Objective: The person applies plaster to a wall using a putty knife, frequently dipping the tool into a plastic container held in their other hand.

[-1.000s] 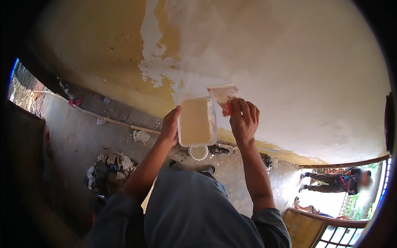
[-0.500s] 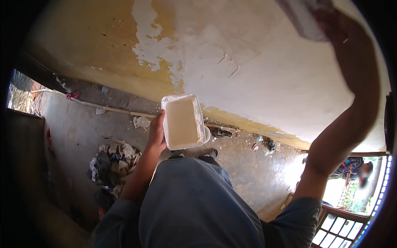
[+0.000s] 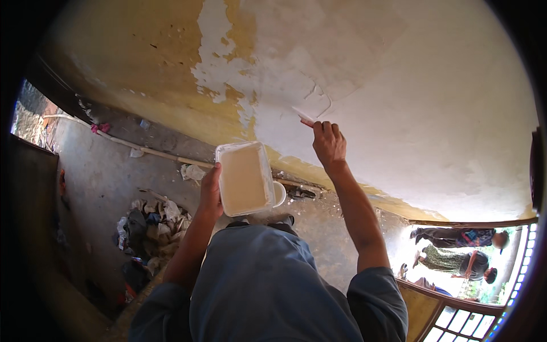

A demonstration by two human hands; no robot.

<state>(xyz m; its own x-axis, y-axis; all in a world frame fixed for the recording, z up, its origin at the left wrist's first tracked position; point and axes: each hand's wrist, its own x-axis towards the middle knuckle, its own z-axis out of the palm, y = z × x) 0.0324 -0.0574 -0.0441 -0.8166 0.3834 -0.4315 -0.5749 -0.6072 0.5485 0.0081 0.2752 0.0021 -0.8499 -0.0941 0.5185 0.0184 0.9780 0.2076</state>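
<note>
Gripped in your right hand [image 3: 329,142], a putty knife [image 3: 303,117] meets the wall [image 3: 433,114], its pale blade laid flat against fresh white filler and its reddish handle showing just above your closed fingers. Your right arm reaches up and away from you, nearly straight, elbow low near the blue-grey shirt, wrist level with the hand, knuckles turned toward you. Your left hand [image 3: 211,191] clamps the near-left edge of a shallow rectangular white tray [image 3: 244,178], thumb along the rim and fingers hidden beneath; the tray is held level at chest height, out in front of you and well left of the blade, filled with cream-coloured putty. Your left forearm rises from the lower edge, bent at the elbow.

Around the blade, smooth white patches spread right across the wall, while peeling yellow paint [image 3: 131,68] covers its left side. Below the tray, a small white bowl [image 3: 278,194] sits on the concrete floor, partly hidden by the tray's corner. A heap of rags and rubbish [image 3: 151,225] lies at lower left. Two other people [image 3: 461,251] stand in bright daylight beyond an opening at lower right.
</note>
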